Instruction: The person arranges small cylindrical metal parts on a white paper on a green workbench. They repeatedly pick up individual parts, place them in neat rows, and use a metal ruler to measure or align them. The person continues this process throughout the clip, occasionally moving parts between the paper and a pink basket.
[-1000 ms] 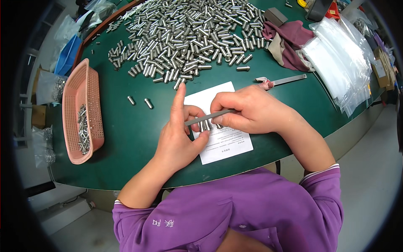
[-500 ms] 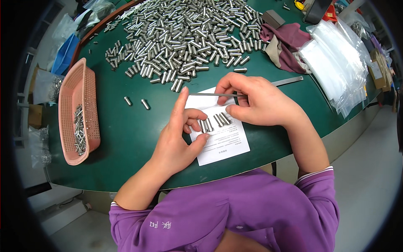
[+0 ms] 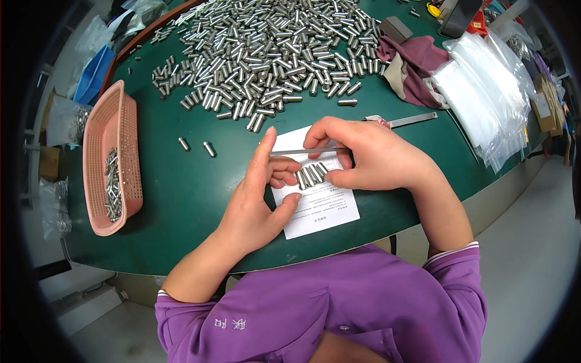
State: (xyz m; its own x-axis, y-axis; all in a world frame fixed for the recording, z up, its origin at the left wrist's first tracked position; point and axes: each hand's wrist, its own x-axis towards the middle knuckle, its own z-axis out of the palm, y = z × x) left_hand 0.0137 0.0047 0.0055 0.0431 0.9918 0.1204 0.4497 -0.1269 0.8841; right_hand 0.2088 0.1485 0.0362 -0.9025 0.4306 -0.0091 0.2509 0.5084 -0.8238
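A short row of silver metal pins point(image 3: 311, 175) lies side by side on a white printed sheet point(image 3: 321, 215) in front of me. My left hand point(image 3: 257, 187) is at the row's left end, thumb and fingers apart, index finger stretched out along the left end of a thin dark metal strip point(image 3: 302, 151). This strip lies just beyond the row, crossing the sheet. The curled fingers of my right hand point(image 3: 363, 151) grip its right end, while the right thumb reaches the row's right side. Part of the strip is hidden under that hand.
A large heap of metal pins point(image 3: 266, 54) covers the far table. Two loose pins point(image 3: 209, 149) lie left of the sheet. A pink basket point(image 3: 130, 163) holds more pins. A caliper-like metal tool point(image 3: 414, 118), a maroon cloth point(image 3: 417, 66) and clear plastic bags point(image 3: 484, 91) are at right.
Two separate groups of pins have come together into one row. The metal strip and my right fingers have moved nearer to me. A red-marked part of the tool behind my right hand now shows.
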